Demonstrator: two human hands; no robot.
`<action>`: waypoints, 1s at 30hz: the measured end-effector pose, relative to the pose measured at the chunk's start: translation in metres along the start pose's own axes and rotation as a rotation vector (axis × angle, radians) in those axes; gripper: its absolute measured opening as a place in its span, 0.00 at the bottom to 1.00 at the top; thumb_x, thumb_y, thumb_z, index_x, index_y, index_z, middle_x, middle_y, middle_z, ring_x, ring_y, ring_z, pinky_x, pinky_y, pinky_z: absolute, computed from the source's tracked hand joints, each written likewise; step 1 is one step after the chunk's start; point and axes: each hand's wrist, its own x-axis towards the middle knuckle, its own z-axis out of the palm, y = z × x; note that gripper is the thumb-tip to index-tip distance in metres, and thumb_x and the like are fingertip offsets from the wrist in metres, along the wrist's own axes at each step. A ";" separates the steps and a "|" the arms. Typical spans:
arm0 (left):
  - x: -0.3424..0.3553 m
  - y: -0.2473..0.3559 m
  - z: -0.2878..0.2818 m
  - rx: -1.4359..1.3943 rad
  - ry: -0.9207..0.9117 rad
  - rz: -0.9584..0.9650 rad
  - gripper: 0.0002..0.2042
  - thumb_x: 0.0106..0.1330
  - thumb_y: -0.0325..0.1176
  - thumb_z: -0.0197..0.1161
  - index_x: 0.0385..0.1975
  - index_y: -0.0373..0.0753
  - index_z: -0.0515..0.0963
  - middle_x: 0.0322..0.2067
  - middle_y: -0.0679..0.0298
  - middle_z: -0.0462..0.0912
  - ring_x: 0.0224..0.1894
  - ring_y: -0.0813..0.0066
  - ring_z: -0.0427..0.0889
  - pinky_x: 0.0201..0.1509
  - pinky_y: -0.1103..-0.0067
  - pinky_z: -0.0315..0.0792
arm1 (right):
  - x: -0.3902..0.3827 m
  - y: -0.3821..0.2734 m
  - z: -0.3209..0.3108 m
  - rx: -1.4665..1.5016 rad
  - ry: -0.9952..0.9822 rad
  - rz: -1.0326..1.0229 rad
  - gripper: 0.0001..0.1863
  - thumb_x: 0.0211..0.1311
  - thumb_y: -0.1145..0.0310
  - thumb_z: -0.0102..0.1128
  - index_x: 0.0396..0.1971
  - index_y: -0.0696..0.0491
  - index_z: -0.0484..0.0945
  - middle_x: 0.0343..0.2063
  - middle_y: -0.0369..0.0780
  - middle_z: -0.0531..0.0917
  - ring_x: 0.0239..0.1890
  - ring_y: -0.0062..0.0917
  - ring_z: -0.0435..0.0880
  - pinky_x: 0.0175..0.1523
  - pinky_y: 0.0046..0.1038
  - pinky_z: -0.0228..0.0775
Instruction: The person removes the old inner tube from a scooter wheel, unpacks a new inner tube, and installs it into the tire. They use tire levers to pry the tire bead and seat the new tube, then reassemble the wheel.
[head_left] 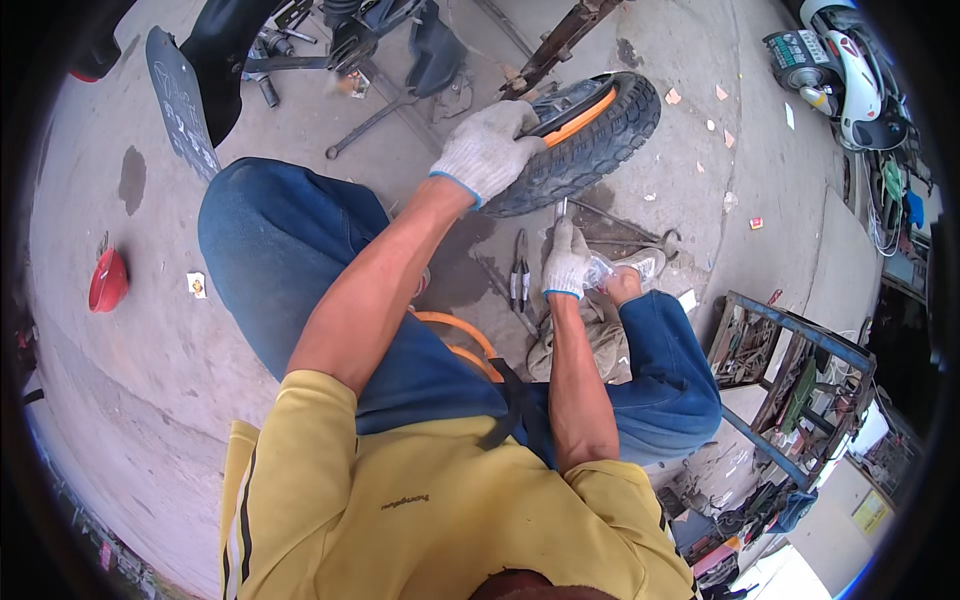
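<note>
Beyond the person's knees, above the concrete floor [790, 200], we find the motorcycle wheel [602, 143], tilted so that its hub side is mostly turned from us; we cannot tell whether it touches the ground, or whether the rusty bar [562, 48] meeting its far left edge is joined to it. At the upper edge the dark vehicle frame [345, 35] is cut off, and the white-and-black scooter [855, 85] on the right bends into the dark rim of the view. The left hand [487, 150], in a pale knitted glove with a blue cuff, lies on the wheel's near left side, its thumb and fingers spread a little over the tyre and rim; we cannot make out every fingertip. The right hand [566, 262], gloved alike, sits lower, just beside the tyre, its fingers curled together around a metal tool [561, 208] of which only a short bright end shows, so we cannot tell its kind. Near it lie dark-handled pliers [521, 252]. The wheel's tyre is black with chunky knobs, dusty grey on the tread, and a bright orange band [582, 120] runs along its dark rim.
</note>
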 end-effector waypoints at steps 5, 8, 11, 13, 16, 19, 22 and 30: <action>-0.011 0.011 -0.013 -0.028 -0.050 -0.077 0.18 0.67 0.43 0.66 0.46 0.35 0.83 0.45 0.47 0.86 0.52 0.47 0.85 0.56 0.62 0.76 | -0.084 -0.091 0.051 0.072 0.059 -0.209 0.35 0.77 0.56 0.55 0.74 0.64 0.63 0.60 0.53 0.82 0.62 0.40 0.80 0.70 0.34 0.67; -0.004 0.007 -0.019 -0.014 -0.088 0.023 0.17 0.68 0.41 0.65 0.47 0.34 0.83 0.46 0.47 0.86 0.51 0.48 0.85 0.56 0.62 0.76 | -0.095 -0.141 0.073 -0.075 0.043 -0.405 0.51 0.69 0.54 0.67 0.78 0.66 0.49 0.67 0.58 0.74 0.68 0.41 0.75 0.73 0.36 0.63; -0.001 -0.008 -0.015 -0.078 -0.035 0.140 0.16 0.69 0.40 0.63 0.47 0.34 0.83 0.45 0.48 0.86 0.50 0.47 0.85 0.56 0.62 0.76 | -0.096 -0.157 0.102 -0.068 0.151 -0.330 0.53 0.69 0.56 0.68 0.79 0.67 0.45 0.66 0.61 0.75 0.67 0.42 0.77 0.73 0.38 0.64; -0.001 -0.009 -0.012 -0.102 -0.056 0.144 0.15 0.70 0.38 0.62 0.48 0.34 0.83 0.45 0.48 0.85 0.51 0.46 0.84 0.57 0.61 0.76 | -0.093 -0.157 0.103 -0.117 0.203 -0.413 0.50 0.70 0.57 0.66 0.78 0.66 0.46 0.63 0.61 0.77 0.64 0.44 0.79 0.71 0.39 0.66; 0.000 -0.016 -0.012 -0.107 -0.071 0.203 0.15 0.70 0.37 0.62 0.48 0.34 0.82 0.46 0.48 0.85 0.51 0.46 0.84 0.57 0.61 0.76 | -0.093 -0.173 0.097 -0.125 0.238 -0.420 0.45 0.72 0.60 0.63 0.78 0.66 0.49 0.60 0.61 0.80 0.62 0.45 0.82 0.69 0.39 0.69; -0.002 -0.022 -0.011 -0.093 -0.079 0.231 0.14 0.70 0.37 0.62 0.48 0.34 0.82 0.46 0.48 0.85 0.51 0.46 0.83 0.57 0.61 0.76 | -0.079 -0.198 0.086 -0.076 0.291 -0.470 0.36 0.75 0.60 0.59 0.74 0.66 0.60 0.56 0.57 0.84 0.56 0.43 0.85 0.64 0.39 0.73; -0.003 -0.024 -0.015 -0.053 -0.108 0.200 0.14 0.70 0.38 0.61 0.48 0.34 0.81 0.46 0.48 0.85 0.51 0.46 0.83 0.57 0.61 0.76 | -0.044 -0.207 0.061 -0.013 0.273 -0.468 0.32 0.78 0.56 0.57 0.66 0.68 0.70 0.49 0.54 0.86 0.48 0.38 0.86 0.59 0.38 0.76; -0.006 -0.014 -0.014 -0.044 -0.079 0.106 0.15 0.70 0.40 0.62 0.48 0.35 0.81 0.43 0.48 0.84 0.49 0.47 0.84 0.56 0.61 0.76 | -0.004 -0.230 0.020 0.056 0.099 -0.240 0.41 0.80 0.42 0.52 0.66 0.71 0.72 0.56 0.50 0.85 0.55 0.31 0.82 0.63 0.31 0.72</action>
